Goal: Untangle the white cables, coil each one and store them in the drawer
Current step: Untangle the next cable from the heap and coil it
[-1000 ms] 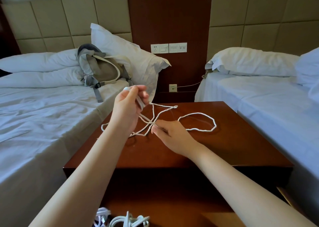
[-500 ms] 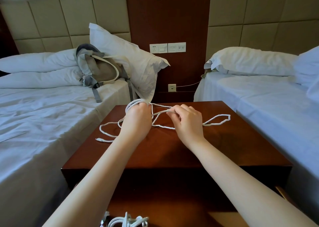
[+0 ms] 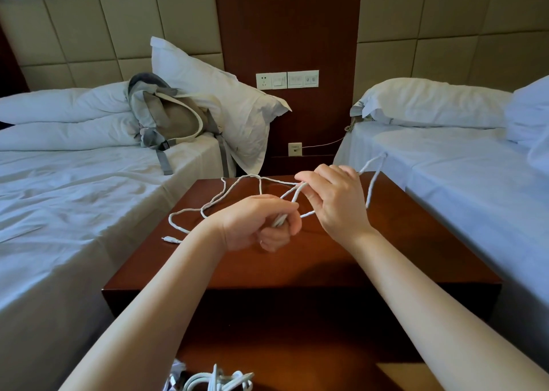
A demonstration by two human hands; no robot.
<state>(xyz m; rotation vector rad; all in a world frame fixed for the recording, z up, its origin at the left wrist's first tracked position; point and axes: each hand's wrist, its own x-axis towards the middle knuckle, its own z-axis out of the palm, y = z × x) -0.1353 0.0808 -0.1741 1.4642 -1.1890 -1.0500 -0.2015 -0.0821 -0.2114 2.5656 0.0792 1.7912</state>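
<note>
Two grips: left hand point(image 3: 261, 224) clenches white cable point(image 3: 372, 187), right hand point(image 3: 335, 200) pinches a loop; pulling apart could tighten the crossing strands.

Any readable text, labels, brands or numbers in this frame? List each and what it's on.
No legible text anywhere.
White switch-and-socket panel on the wooden wall: socket holes and rockers only, no words.
Small beige wall plate below it: faint marks, too small to read.
Grey and beige backpack on the left bed: no logo visible.
</note>
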